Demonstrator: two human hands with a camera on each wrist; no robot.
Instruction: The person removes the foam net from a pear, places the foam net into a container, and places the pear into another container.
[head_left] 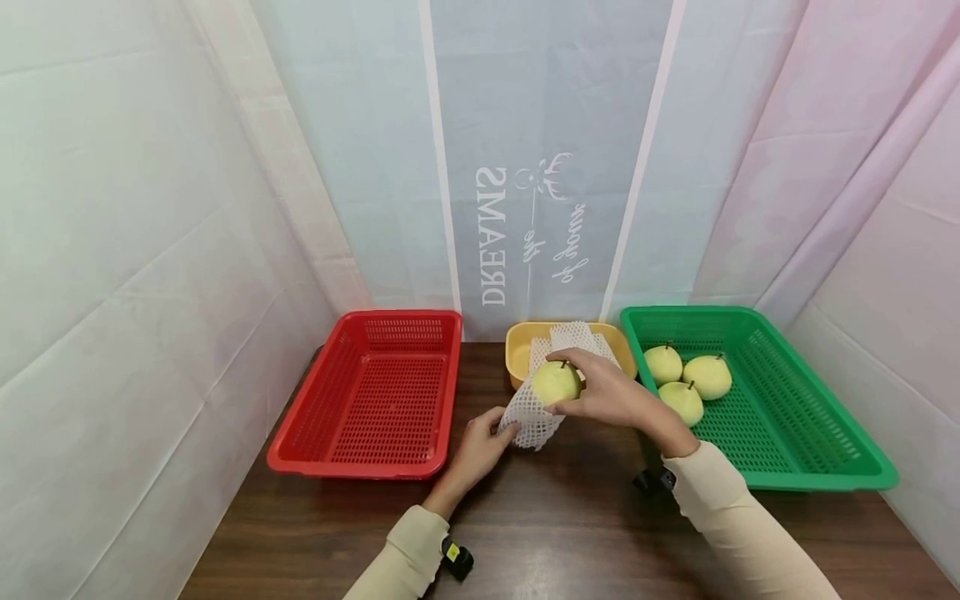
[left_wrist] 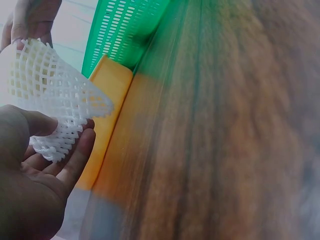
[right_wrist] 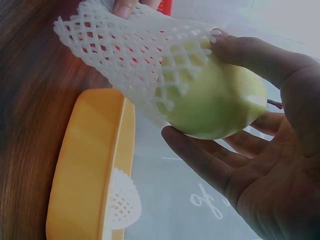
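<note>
A pale yellow-green pear (head_left: 557, 383) is in my right hand (head_left: 606, 390), its stem pointing away from the net. Thumb and fingers of that hand curl round the fruit in the right wrist view. The pear's lower part sits inside the mouth of a white foam net sleeve (head_left: 528, 419). My left hand (head_left: 482, 442) pinches the other end of the sleeve between thumb and fingers, as the left wrist view (left_wrist: 60, 145) shows. Both hands are above the table, just in front of a yellow basin (head_left: 517, 354) that holds more foam nets (head_left: 573, 336).
At the left stands a red basket (head_left: 390, 408) with nothing in it. A green basket (head_left: 780, 417) on the right holds three pears (head_left: 707, 377). The dark wooden table (head_left: 540, 533) runs up to a printed cloth (head_left: 547, 100) behind.
</note>
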